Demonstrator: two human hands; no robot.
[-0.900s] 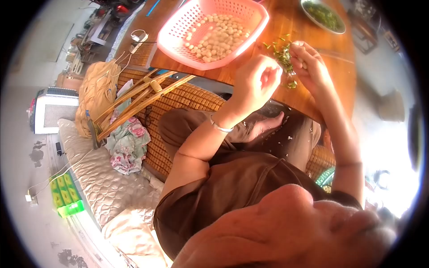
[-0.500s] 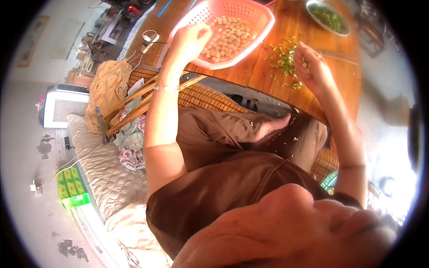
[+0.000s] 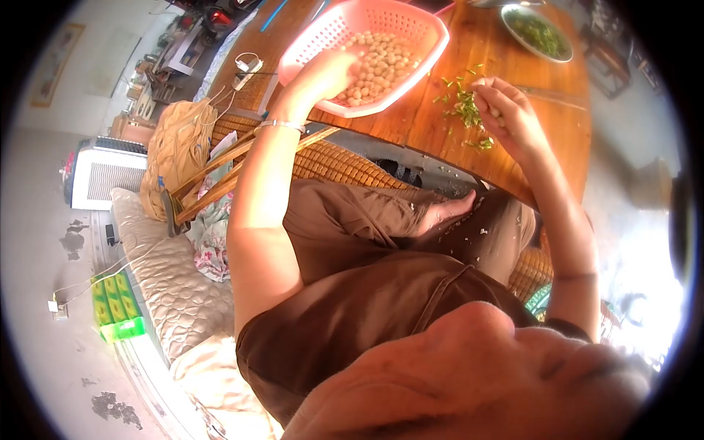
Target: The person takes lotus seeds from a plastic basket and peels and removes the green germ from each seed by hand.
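My left hand (image 3: 331,73), with a bracelet at its wrist, reaches into a pink plastic basket (image 3: 433,55). It touches the heap of small round pale pieces, like beans or nuts (image 3: 385,66). Bright light washes out its fingers, and their tips cannot be made out. Over the wooden table (image 3: 422,121), my right hand (image 3: 507,117) is closed, its thumb and forefinger near each other. A few of the same pale pieces show inside its curled fingers. Just left of that hand lies a loose pile of chopped green bits (image 3: 466,110).
A plate of green pieces (image 3: 539,35) stands at the table's far right. Wooden sticks (image 3: 220,176) and a tan bag (image 3: 176,147) lie to the left, with a charger and cable (image 3: 248,67) nearby. My crossed legs (image 3: 345,213) are below the table edge.
My left hand has gone from above the basket's near left side down into the pale pieces. The right hand stays over the table, shifted slightly, still closed.
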